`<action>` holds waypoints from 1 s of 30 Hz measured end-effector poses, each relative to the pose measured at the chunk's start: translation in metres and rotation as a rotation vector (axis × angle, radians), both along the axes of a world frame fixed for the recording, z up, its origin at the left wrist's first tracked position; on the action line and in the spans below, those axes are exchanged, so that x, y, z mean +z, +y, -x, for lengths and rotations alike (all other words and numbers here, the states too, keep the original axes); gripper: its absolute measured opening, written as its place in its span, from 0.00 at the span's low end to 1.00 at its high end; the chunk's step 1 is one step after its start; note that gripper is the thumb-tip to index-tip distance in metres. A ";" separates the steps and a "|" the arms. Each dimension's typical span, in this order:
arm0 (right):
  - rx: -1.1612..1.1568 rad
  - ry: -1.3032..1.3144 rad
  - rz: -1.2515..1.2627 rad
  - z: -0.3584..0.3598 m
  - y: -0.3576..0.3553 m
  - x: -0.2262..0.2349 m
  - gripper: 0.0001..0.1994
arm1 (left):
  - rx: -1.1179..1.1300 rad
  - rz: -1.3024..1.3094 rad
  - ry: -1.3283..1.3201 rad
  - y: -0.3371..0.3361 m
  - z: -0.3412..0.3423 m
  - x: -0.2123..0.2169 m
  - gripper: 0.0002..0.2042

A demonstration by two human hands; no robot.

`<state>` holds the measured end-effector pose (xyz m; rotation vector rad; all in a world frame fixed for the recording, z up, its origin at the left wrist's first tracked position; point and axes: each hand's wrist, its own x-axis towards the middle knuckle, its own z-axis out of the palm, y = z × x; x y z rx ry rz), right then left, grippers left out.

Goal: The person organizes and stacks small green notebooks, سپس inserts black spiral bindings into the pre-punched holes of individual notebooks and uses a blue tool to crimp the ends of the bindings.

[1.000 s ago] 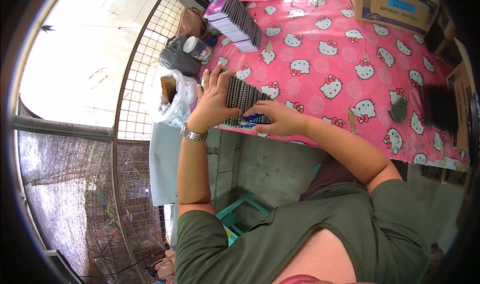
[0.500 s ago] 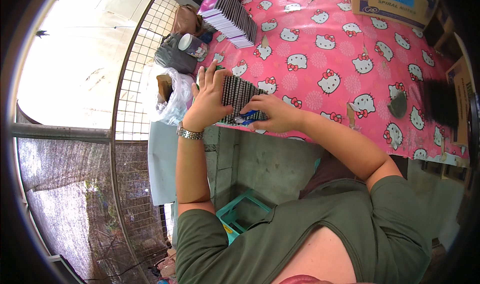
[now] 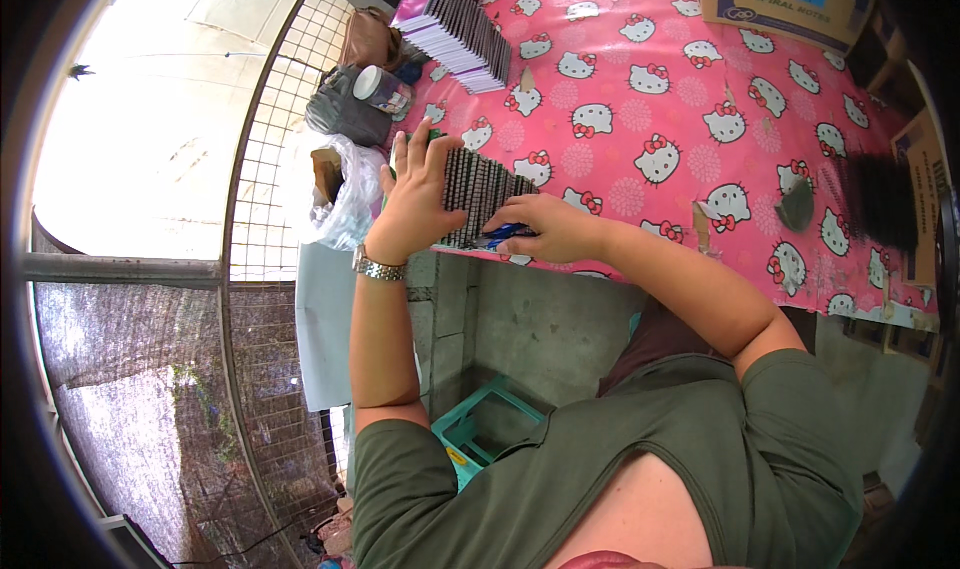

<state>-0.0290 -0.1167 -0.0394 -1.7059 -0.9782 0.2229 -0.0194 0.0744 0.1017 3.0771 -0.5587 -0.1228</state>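
A tight row of spiral notebooks [image 3: 470, 194] stands at the table's near left edge, with dark wire bindings facing up. My left hand [image 3: 418, 191] lies against the row's left end, fingers stretched and apart, the thumb reaching over the bindings. A steel-coloured watch [image 3: 380, 265] circles that wrist. At the row's near right corner, my right hand [image 3: 548, 227] is closed around a blue-handled tool [image 3: 508, 234]. The tool's tip points left toward the bindings; its exact kind is partly hidden by the fingers.
Another stack of notebooks [image 3: 455, 34] stands farther back on the pink patterned table cover [image 3: 620, 159]. To the left are a jar [image 3: 382, 91] and a plastic bag [image 3: 345, 194]. A cardboard box [image 3: 785, 4] sits at the back right; a green plastic stool [image 3: 485, 419] is below the table.
My right hand has turned slightly, and the blue handles show closer together than before. The left hand keeps its place on the row; the whole view has shifted a little.
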 end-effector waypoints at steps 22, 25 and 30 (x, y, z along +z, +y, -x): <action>0.240 0.488 0.175 -0.001 0.003 0.010 0.20 | -0.014 -0.021 -0.023 0.001 0.002 -0.001 0.43; 0.244 0.601 0.176 0.004 0.002 0.012 0.20 | 0.009 -0.076 -0.008 -0.003 0.004 0.002 0.44; -0.214 -0.354 -0.110 0.010 0.003 -0.019 0.18 | 0.006 -0.075 -0.009 -0.010 0.001 0.005 0.43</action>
